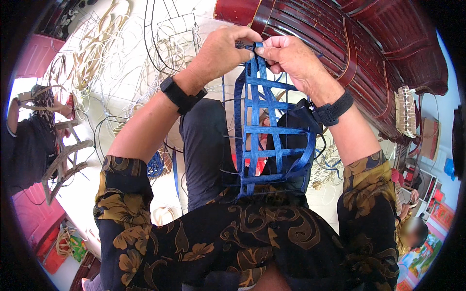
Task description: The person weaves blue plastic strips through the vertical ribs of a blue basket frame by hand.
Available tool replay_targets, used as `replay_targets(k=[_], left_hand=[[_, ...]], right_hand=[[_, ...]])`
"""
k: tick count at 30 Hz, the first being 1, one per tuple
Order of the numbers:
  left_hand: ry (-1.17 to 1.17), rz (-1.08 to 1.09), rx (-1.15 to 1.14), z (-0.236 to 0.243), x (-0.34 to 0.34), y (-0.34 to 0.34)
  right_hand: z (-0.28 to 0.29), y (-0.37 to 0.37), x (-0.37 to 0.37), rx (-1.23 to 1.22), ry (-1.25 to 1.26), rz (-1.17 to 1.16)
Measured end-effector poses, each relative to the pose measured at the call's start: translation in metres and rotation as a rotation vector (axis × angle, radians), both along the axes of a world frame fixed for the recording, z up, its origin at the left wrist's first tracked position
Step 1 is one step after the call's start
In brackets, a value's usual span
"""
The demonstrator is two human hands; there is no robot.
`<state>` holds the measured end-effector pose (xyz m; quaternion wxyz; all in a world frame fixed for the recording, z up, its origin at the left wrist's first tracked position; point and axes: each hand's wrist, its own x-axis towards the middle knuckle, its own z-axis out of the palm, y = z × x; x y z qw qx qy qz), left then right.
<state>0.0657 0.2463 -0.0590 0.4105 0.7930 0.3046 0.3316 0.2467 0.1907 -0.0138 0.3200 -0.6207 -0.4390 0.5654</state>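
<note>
A woven lattice of flat blue straps (279,130) on a thin dark frame stands over my legs, with several crossing bands. My left hand (225,51) is closed at its top end, thumb and fingers pinching the dark frame and strap there. Just beside it, my right hand (289,60) pinches the folded end of a blue strap (258,47) between thumb and forefinger, its other fingers curled. The exact spot under my fingertips is partly hidden.
A dark red wooden bench (310,34) spans the upper right. Tangled cream strips (104,34) and wire frames (172,24) lie on the tiled floor. Another person (26,150) with a wooden stool (68,155) is at left; another person (412,230) is at lower right.
</note>
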Motion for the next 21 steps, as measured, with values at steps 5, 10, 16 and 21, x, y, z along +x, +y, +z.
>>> replay_targets(k=[5,10,16,21], left_hand=[[0.047,0.03,0.061,-0.006,0.01,0.001],[0.023,0.167,-0.078,-0.013,0.012,0.002],[0.064,0.189,-0.138,-0.009,0.012,-0.001],[0.097,0.057,-0.231,-0.008,0.007,0.013]], right_hand=[[0.007,0.003,-0.003,0.048,-0.091,-0.01],[0.009,-0.008,-0.002,-0.037,-0.116,0.037],[0.01,-0.005,-0.005,0.139,-0.444,0.132],[0.007,0.014,0.005,0.054,-0.142,0.014]])
